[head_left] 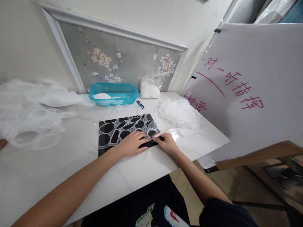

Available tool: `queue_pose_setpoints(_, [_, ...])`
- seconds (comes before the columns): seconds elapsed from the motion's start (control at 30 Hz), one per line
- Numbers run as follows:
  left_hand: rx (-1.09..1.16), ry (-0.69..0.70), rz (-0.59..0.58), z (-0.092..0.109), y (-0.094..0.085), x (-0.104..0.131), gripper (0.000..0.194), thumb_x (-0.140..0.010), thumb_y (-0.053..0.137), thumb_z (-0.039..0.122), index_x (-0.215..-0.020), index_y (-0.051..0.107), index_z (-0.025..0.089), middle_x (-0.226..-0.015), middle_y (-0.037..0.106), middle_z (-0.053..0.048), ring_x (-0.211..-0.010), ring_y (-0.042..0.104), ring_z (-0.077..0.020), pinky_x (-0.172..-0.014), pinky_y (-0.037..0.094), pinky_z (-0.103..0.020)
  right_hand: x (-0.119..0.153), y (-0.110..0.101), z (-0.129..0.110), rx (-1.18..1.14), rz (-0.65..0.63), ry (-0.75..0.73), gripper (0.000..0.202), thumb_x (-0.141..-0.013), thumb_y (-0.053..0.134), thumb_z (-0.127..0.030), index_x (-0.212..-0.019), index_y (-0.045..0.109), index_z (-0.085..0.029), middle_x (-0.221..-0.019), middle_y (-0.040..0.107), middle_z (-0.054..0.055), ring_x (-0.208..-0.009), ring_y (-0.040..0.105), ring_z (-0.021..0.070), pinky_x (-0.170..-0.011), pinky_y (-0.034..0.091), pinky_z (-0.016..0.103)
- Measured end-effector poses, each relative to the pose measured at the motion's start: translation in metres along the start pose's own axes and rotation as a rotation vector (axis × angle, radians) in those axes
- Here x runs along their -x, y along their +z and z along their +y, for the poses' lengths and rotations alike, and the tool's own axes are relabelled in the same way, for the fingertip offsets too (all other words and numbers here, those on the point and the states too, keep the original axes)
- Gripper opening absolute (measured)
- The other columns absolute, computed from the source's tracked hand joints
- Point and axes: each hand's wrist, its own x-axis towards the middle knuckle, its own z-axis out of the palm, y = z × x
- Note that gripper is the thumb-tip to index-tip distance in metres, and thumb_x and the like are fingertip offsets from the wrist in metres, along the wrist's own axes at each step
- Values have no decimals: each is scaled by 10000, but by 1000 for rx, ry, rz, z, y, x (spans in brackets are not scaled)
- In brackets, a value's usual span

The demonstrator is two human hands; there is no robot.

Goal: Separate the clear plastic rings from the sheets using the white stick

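Note:
A black mat (118,130) printed with white oval outlines lies on the white table (132,170). My left hand (132,143) rests flat on the mat's near right part, fingers pressing a thin clear piece against it. My right hand (167,142) is at the mat's right corner, closed on a slim pale stick-like tool (159,134) whose tip meets the mat beside my left fingertips. What exactly lies under the fingers is too small to tell.
A teal plastic basket (115,93) with white material stands at the back. A clear bag of white stuff (151,85) and a small blue pen (140,104) are near it. Piles of clear plastic rings (35,116) lie left, another pile (178,115) right. A whiteboard (248,88) leans at the right edge.

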Motion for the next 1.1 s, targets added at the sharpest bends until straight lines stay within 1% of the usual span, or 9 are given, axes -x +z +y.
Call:
queue_pose_setpoints(0.23, [-21, -2, 8, -1, 1, 0, 414, -988, 520, 452, -1318, 613, 219, -1356, 618, -117, -1260, 553, -305, -1070, 433, -501, 0, 0, -1, 0, -7, 5, 180, -853, 640, -363, -855, 756, -225, -951, 781, 61, -953, 710, 266, -889, 517, 392])
queue_pose_setpoints(0.4, [17, 0, 28, -1, 2, 0, 411, -985, 526, 448, -1309, 622, 214, -1352, 619, -123, -1261, 549, -310, -1076, 426, -507, 0, 0, -2, 9, -9, 6, 170, -853, 644, -349, -861, 758, -222, -942, 782, 63, -929, 716, 267, -857, 522, 386])
queue_pose_setpoints(0.57, [6, -1, 16, -1, 1, 0, 415, -985, 526, 449, -1305, 625, 204, -1346, 621, -132, -1257, 552, -313, -1069, 433, -506, 1, -1, -4, 24, -10, 24, 150, -854, 650, -326, -867, 760, -225, -951, 782, 71, -948, 716, 274, -878, 524, 401])
queue_pose_setpoints(0.67, [17, 7, 25, 0, 0, -1, 411, -991, 510, 448, -1301, 626, 205, -1343, 624, -138, -1249, 557, -321, -1054, 441, -526, 0, -1, -4, 30, -9, 18, 142, -856, 651, -324, -862, 759, -233, -951, 784, 62, -943, 717, 267, -876, 528, 396])
queue_pose_setpoints(0.9, [-8, -8, 5, 1, -2, -1, 408, -981, 537, 437, -1302, 627, 200, -1347, 624, -128, -1257, 554, -311, -1070, 436, -506, 1, -2, -5, 5, -17, 5, 163, -860, 640, -337, -850, 757, -224, -938, 783, 63, -934, 718, 266, -866, 527, 390])
queue_pose_setpoints(1.1, [7, 2, 13, 1, -2, -1, 407, -980, 542, 423, -1298, 631, 186, -1339, 627, -142, -1250, 558, -323, -1060, 443, -526, 1, -1, -5, -3, -15, 7, 174, -860, 643, -352, -848, 755, -220, -939, 783, 64, -941, 718, 264, -873, 525, 386])
